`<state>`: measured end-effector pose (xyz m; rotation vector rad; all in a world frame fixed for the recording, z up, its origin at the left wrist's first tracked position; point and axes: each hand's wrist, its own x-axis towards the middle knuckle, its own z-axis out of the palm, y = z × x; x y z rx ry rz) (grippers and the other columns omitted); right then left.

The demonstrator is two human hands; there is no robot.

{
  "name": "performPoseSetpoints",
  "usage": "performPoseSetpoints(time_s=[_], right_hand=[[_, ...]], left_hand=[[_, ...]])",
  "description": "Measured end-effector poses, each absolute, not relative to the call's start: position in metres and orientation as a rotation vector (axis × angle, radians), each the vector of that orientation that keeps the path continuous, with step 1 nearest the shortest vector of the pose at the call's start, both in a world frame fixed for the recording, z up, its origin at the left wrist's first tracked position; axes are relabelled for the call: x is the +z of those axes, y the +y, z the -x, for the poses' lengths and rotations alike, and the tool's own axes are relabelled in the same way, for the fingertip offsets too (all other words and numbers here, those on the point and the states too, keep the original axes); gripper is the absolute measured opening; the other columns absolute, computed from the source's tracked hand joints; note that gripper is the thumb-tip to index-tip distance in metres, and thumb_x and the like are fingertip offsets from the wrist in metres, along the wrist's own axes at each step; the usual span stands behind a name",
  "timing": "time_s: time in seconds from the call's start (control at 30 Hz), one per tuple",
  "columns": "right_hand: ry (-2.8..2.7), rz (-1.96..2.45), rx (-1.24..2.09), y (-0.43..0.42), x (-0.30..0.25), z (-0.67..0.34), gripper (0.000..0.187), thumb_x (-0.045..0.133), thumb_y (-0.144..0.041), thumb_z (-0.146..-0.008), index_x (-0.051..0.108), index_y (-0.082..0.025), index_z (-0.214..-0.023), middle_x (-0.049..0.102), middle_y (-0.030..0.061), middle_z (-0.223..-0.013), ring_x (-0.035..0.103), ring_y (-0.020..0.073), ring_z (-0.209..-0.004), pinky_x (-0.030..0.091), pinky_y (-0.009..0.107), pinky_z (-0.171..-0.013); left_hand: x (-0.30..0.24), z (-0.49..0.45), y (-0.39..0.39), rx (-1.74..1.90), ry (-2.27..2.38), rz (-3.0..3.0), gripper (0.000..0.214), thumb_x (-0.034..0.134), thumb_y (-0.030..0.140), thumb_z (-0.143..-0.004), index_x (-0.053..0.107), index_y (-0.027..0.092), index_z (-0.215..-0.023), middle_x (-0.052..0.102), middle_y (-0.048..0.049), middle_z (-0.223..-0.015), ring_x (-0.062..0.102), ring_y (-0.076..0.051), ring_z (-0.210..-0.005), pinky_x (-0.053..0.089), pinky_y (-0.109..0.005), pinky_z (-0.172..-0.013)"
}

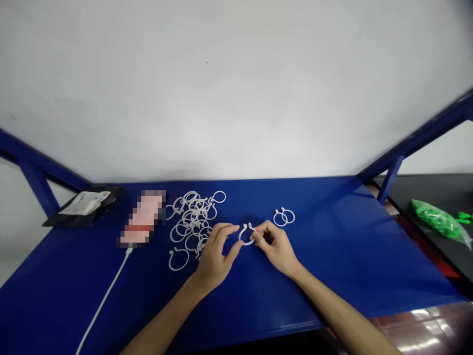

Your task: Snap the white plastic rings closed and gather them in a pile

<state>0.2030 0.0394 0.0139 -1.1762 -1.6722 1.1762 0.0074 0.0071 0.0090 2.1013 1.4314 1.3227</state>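
Note:
A white open ring (244, 242) with small knobbed ends stands between my two hands, its gap facing away from me. My right hand (275, 246) pinches its right side between thumb and fingertips. On the other side my left hand (218, 254) has thumb and index finger spread apart; the thumb tip is at the ring's left edge, and whether it touches I cannot tell. Left of that hand lies a loose heap of similar white rings (194, 217), partly hidden behind it. Two more white rings (284, 217) overlap on the table beyond my right hand.
The blue table (325, 231) meets a pale wall (236, 98), with blue frame bars on both sides. At left lie a black package (84, 204) and a blurred pink phone-like object (142, 217) with a white cable (105, 296). A bag of green pieces (438, 219) rests on a dark surface at right.

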Motion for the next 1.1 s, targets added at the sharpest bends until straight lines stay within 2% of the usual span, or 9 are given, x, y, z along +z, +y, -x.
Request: performPoseSetpoints(time_s=[0.1, 0.27, 0.47, 0.67, 0.97, 1.1], right_hand=[[-1.729, 1.169, 1.162, 0.036, 0.015, -0.202, 0.020, 0.061, -0.038, -0.094, 0.060, -0.020, -0.086, 0.062, -0.0012, -0.070, 0.057, 0.0125, -0.062, 0.046, 0.026, -0.062], [-1.726, 1.113, 1.172, 0.034, 0.012, -0.199, 0.017, 0.062, -0.034, -0.094, 0.062, -0.021, -0.104, 0.065, -0.0008, -0.076, 0.061, 0.0135, -0.067, 0.050, 0.027, -0.067], [-1.776, 1.056, 1.116, 0.033, 0.012, -0.199, 0.017, 0.063, -0.035, -0.095, 0.065, -0.020, -0.088, 0.062, 0.0002, -0.076, 0.058, 0.0134, -0.067, 0.047, 0.027, -0.066], [-1.862, 0.930, 1.086, 0.028, 0.014, -0.199, 0.014, 0.057, -0.027, -0.099, 0.064, -0.020, -0.089, 0.066, 0.0029, -0.084, 0.063, 0.0146, -0.075, 0.049, 0.028, -0.072], [-2.021, 0.869, 0.955, 0.029, 0.012, -0.200, 0.016, 0.052, -0.023, -0.101, 0.065, -0.021, -0.092, 0.065, 0.0033, -0.083, 0.061, 0.0151, -0.075, 0.050, 0.028, -0.070], [-2.099, 0.881, 0.840, 0.038, 0.012, -0.207, 0.012, 0.054, -0.024, -0.101, 0.066, -0.022, -0.100, 0.068, 0.0039, -0.088, 0.064, 0.0166, -0.081, 0.052, 0.030, -0.074]], left_hand=[[0.011, -0.007, 0.007, 1.189, 1.439, -1.862, 0.013, 0.059, 0.024, -0.095, 0.065, 0.023, -0.107, 0.071, 0.0000, -0.091, 0.067, -0.014, -0.079, 0.055, -0.028, -0.076], [0.014, -0.006, 0.008, 1.058, 1.431, -1.616, 0.011, 0.058, 0.029, -0.096, 0.066, 0.024, -0.102, 0.076, 0.0026, -0.086, 0.071, -0.015, -0.082, 0.053, -0.026, -0.075], [0.017, -0.009, 0.006, 0.948, 1.383, -1.646, 0.015, 0.053, 0.030, -0.099, 0.066, 0.024, -0.095, 0.075, 0.0045, -0.083, 0.070, -0.013, -0.075, 0.049, -0.023, -0.068], [0.006, -0.011, 0.003, 0.988, 1.419, -1.863, 0.018, 0.049, 0.022, -0.099, 0.062, 0.022, -0.087, 0.072, 0.0036, -0.080, 0.066, -0.013, -0.071, 0.047, -0.025, -0.069], [-0.006, -0.010, 0.003, 0.988, 1.410, -2.183, 0.022, 0.045, 0.014, -0.098, 0.059, 0.020, -0.083, 0.068, 0.0000, -0.076, 0.059, -0.016, -0.068, 0.047, -0.030, -0.067], [0.002, -0.012, 0.005, 0.942, 1.455, -2.221, 0.017, 0.047, 0.019, -0.100, 0.062, 0.020, -0.092, 0.067, -0.0028, -0.083, 0.061, -0.018, -0.077, 0.050, -0.033, -0.072]])
